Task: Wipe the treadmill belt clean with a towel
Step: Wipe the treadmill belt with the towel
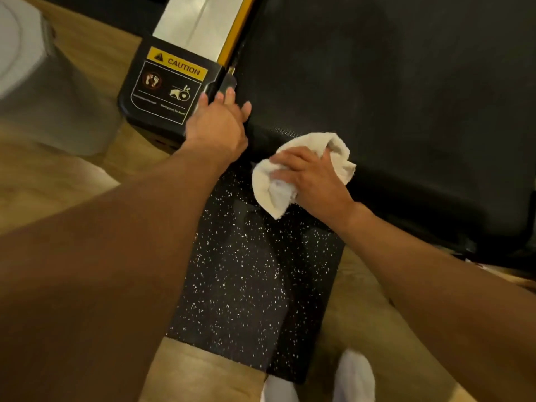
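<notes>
Hands: left (pixel 217 126) flat on caution-label cap (pixel 158 95), right (pixel 314 181) tight around towel (pixel 272 190), speckled mat (pixel 246 285) below.

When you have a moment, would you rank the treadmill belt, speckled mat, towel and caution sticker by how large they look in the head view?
1. treadmill belt
2. speckled mat
3. towel and caution sticker: they look nearly alike, and the right hand hides part of the towel, so I leave them tied.
</notes>
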The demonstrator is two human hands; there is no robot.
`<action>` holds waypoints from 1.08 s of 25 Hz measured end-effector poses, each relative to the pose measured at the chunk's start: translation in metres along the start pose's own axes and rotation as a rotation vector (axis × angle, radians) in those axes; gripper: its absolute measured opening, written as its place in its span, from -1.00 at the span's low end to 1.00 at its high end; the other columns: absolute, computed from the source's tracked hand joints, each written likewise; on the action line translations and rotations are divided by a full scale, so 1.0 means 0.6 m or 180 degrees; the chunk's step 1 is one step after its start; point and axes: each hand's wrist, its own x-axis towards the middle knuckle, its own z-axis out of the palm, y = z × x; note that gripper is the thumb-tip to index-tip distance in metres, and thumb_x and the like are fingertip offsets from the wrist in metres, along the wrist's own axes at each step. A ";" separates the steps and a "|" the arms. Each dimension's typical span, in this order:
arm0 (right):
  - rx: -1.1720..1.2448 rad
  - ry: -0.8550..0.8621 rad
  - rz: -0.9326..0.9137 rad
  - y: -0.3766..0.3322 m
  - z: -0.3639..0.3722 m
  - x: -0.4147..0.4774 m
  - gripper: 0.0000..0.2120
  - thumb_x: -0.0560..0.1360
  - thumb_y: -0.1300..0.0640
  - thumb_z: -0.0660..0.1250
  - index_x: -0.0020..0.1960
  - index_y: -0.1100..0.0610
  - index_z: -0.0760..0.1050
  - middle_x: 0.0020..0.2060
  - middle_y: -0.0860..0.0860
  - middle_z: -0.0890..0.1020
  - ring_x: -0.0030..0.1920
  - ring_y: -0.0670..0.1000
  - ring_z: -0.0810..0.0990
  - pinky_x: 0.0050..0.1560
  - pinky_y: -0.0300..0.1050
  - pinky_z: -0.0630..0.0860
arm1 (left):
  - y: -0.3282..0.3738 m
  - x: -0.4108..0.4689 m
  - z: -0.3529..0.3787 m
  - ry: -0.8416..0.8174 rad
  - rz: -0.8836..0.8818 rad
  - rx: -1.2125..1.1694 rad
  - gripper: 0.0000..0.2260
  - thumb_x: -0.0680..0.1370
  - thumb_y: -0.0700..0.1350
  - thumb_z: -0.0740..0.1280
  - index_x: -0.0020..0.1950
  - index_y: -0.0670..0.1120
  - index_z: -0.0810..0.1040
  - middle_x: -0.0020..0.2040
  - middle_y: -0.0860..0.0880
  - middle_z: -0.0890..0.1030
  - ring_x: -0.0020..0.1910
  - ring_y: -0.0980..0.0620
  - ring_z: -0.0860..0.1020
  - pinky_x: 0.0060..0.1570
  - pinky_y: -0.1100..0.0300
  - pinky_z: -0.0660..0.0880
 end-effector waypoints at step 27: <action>-0.0189 0.0844 0.0010 0.101 -0.001 -0.086 -0.74 0.29 0.14 0.46 -0.02 -0.01 0.64 0.13 0.06 0.58 0.15 0.17 0.47 0.01 0.31 0.40 | 0.044 0.004 0.063 0.1386 -0.0399 0.0339 -0.59 0.55 -0.13 0.19 0.41 -0.14 0.38 0.42 -0.26 0.30 0.39 -0.28 0.25 0.39 -0.21 0.16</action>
